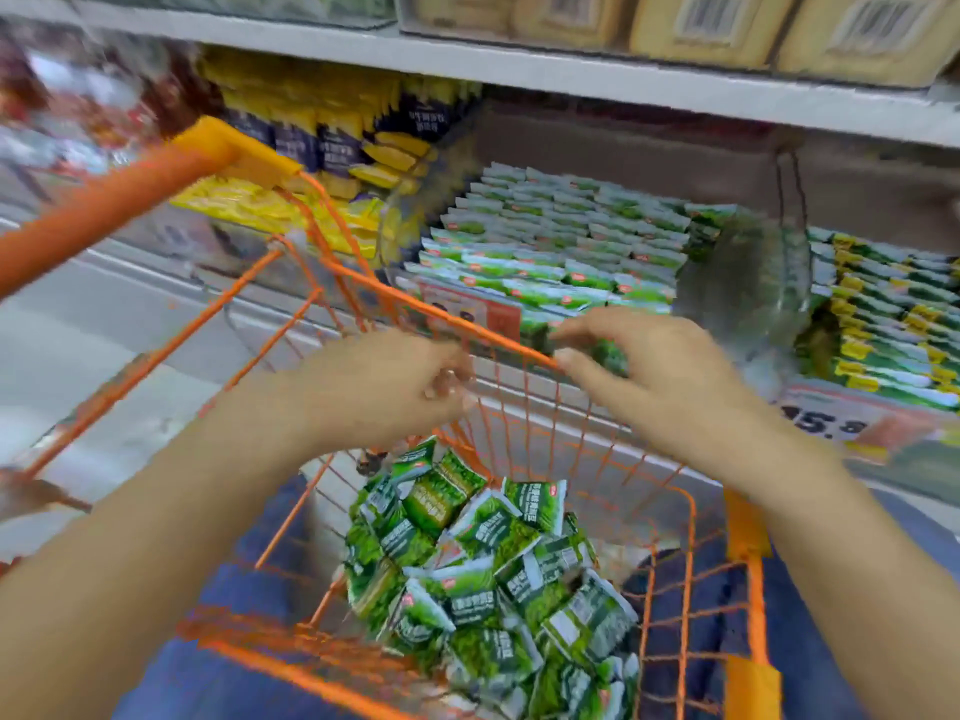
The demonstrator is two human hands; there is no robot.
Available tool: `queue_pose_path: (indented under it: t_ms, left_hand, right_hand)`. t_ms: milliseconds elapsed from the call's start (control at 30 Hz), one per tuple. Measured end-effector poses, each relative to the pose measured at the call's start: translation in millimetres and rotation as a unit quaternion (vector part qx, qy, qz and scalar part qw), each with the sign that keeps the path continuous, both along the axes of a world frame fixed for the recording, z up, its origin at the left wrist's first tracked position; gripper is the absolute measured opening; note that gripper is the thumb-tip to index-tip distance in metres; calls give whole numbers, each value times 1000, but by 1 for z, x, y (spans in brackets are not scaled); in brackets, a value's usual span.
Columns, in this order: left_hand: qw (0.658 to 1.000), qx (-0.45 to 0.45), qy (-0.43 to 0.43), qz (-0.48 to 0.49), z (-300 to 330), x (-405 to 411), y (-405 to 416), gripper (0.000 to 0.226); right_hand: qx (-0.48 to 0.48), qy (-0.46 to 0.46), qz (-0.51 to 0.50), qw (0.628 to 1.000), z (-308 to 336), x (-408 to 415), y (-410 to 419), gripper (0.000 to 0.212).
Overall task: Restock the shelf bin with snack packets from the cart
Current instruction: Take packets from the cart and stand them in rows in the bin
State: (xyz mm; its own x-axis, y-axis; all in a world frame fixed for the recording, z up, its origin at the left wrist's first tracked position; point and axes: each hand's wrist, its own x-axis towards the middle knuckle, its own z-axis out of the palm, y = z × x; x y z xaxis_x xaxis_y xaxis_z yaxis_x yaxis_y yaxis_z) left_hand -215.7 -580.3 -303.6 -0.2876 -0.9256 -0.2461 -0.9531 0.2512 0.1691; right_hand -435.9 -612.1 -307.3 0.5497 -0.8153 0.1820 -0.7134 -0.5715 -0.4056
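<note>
Both my hands are up over the far rim of the orange cart (457, 319), just short of the clear shelf bin (748, 283). My right hand (670, 371) pinches a green snack packet (605, 350) between thumb and fingertips; motion blur hides most of it, so edges are a guess. My left hand (395, 376) has its fingers curled in, and I cannot tell whether something small is in it or nothing. The step looks like carrying the packet into the bin. To do it well: lift clear of the cart wire, go over the bin's front lip, and set the packet flat on the front row, matching the rows of green packets (561, 241) already there, not dropping it on edge. Packet's long axis seems to run roughly left-right across the view, face tilted up toward me, but blur makes that uncertain. The loose pile of packets (483, 569) in the cart lies every which way, so plenty left to move.
</note>
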Motion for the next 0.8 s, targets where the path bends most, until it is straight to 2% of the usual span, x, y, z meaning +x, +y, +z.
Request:
queue_pose_path:
  t_ms: [100,200,267,367,433,500,533,600,700,800]
  left_hand:
    - [993,76,-85,9,-22,18,31,46]
    - [986,109,-123,23,-40,33,49,47]
    - [981,135,-132,40,-49,40,54,45]
    - [976,180,-107,56,-58,48,53,44]
    - [981,164,-84,60,-63,50,51,44]
    - [985,149,-56,61,-66,51,51,45]
    - [986,146,-49,58,-67,50,51,45]
    - [987,145,-51,54,-67,52,51,46]
    - [985,148,-62,61,-68,54,50,48]
    - [987,135,-57,62,-65,53,50,47]
  right_hand:
    - [29,198,123,972,-5,41,11,38]
    - [17,385,207,899,-26,80,36,28]
    - [0,459,278,844,-44,99,56,16]
    - [-7,510,324,797,-70,109,60,25]
    - [7,519,318,793,-95,106,41,45]
    - [83,527,297,792,-114,99,26,66]
    - [124,525,285,793,-120,95,22,70]
    - [168,509,265,802,-128,88,19,71]
    - [155,521,261,797,-135,86,18,76]
    - [166,450,248,842,-122,95,14,58]
